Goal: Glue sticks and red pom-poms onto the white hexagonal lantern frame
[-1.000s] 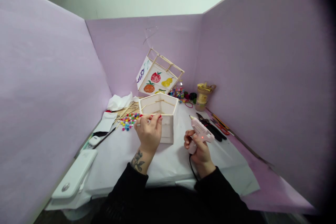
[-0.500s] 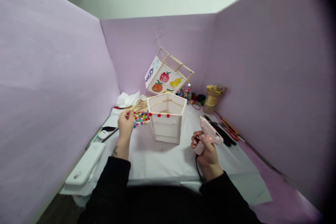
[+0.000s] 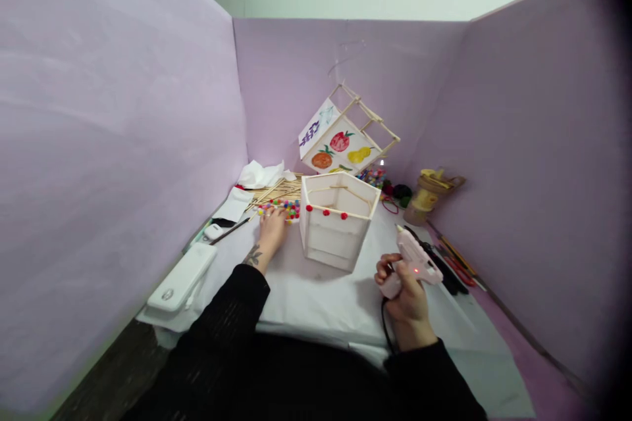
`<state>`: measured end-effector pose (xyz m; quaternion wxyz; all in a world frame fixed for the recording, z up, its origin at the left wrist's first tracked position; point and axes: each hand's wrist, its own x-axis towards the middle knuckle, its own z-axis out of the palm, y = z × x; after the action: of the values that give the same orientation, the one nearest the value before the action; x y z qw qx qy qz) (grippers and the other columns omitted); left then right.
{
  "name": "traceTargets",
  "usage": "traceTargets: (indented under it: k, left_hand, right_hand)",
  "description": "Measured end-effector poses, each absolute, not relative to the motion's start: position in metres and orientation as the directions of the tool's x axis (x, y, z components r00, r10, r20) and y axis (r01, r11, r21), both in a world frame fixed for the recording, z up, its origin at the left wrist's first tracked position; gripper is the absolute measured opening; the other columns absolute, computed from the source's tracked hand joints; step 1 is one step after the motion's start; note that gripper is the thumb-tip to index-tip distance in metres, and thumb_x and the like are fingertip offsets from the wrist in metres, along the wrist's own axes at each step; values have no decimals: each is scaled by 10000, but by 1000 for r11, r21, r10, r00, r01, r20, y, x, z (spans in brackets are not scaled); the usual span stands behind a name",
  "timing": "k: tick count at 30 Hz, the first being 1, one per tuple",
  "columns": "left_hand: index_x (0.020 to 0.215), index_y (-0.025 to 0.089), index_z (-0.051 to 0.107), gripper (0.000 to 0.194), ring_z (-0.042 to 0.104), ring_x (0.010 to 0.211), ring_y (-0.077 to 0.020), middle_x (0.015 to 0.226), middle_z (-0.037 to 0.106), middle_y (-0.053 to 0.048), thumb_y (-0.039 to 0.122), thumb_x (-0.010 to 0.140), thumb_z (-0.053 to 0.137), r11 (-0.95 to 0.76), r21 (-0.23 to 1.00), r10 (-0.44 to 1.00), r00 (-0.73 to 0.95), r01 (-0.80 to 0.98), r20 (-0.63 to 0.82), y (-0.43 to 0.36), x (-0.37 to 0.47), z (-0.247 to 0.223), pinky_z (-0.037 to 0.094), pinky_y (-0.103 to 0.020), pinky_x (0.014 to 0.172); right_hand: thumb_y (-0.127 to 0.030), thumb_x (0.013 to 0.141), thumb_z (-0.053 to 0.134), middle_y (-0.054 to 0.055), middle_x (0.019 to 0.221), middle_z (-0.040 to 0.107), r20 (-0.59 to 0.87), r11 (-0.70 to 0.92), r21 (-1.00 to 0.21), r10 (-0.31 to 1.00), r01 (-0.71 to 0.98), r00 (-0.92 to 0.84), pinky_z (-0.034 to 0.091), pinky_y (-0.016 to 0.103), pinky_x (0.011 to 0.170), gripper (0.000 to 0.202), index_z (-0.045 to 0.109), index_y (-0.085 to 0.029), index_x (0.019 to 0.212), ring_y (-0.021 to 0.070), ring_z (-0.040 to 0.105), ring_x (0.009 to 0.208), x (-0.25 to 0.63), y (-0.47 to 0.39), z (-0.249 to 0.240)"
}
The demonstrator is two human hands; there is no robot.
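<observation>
A white open-topped box with a wooden-stick rim (image 3: 328, 240) stands mid-table, with red pompoms (image 3: 326, 212) along its front top edge. Left of it, my left hand (image 3: 273, 229) reaches down over a patch of colourful pompoms (image 3: 292, 208), its fingertips among them; whether it pinches one is too small to tell. My right hand (image 3: 405, 296) is wrapped round a pink glue gun (image 3: 419, 260), right of the box, its nozzle pointing up and left and a red light lit. A black cord hangs from its handle.
Behind the box leans a stick-framed lantern with painted fruit (image 3: 340, 141). Wooden sticks (image 3: 276, 191) and crumpled white paper (image 3: 261, 174) lie at the back left. A white case (image 3: 182, 276) sits front left. Scissors (image 3: 459, 270) and a yellow twine spool (image 3: 425, 197) are at right.
My left hand has moved from above the table down and forward into the pompoms. The view has shifted left, so things appear further right. My right hand still holds the glue gun.
</observation>
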<state>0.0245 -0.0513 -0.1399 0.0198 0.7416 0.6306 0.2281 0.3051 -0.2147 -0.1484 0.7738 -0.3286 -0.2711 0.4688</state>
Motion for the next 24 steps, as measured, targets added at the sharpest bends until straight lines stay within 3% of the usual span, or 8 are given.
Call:
traceTargets:
  k: [3,5,10,16,20,24]
  left_hand:
    - [1183,179,677,241,520,1310,-285,1321,638,-102,254,970,593,-224,260,951,152,939,269,-36,38,-138,397,-532,1118]
    - [1182,152,656,291,585,1220,-276,1282,637,-106,346,967,631,-202,247,960,142,948,241,-24,45,-137,467,-535,1056]
    - [1222,150,632,338,606,1181,-273,1292,623,-112,358,956,651,-143,311,971,73,940,227,-11,57,-142,511,-518,1011]
    - [1086,141,663,245,603,1155,-258,1217,646,-95,338,941,665,-124,574,940,-88,809,328,-20,55,-134,492,-500,1012]
    - [876,143,653,197,643,888,-214,898,679,-77,304,941,561,-189,795,898,-226,576,377,-32,35,-103,527,-380,845]
    - [960,155,623,268,626,738,-179,848,667,-55,388,892,510,-311,902,870,-294,299,397,-73,27,-70,516,-298,693]
  right_hand:
    - [-429,620,895,-10,748,607,116,349,-766,902,-540,417,429,209,457,367,694,-212,837,99,534,552,304,-215,-148]
    - [-426,634,886,-12,755,605,124,353,-770,900,-532,417,429,211,460,361,695,-222,862,100,535,555,304,-215,-148]
    - [-447,678,846,-12,742,586,148,359,-793,898,-492,415,425,219,467,329,675,-223,847,103,527,558,304,-215,-149]
    - [-468,743,779,-17,727,572,203,379,-836,885,-397,418,414,231,465,305,640,-231,875,112,515,546,303,-214,-150]
    - [-465,793,733,-17,717,565,273,424,-860,852,-283,447,421,247,490,279,637,-221,886,113,508,549,299,-219,-151]
    - [-434,804,737,7,766,615,323,413,-902,838,-124,439,449,276,517,270,657,-207,925,130,532,566,294,-229,-149]
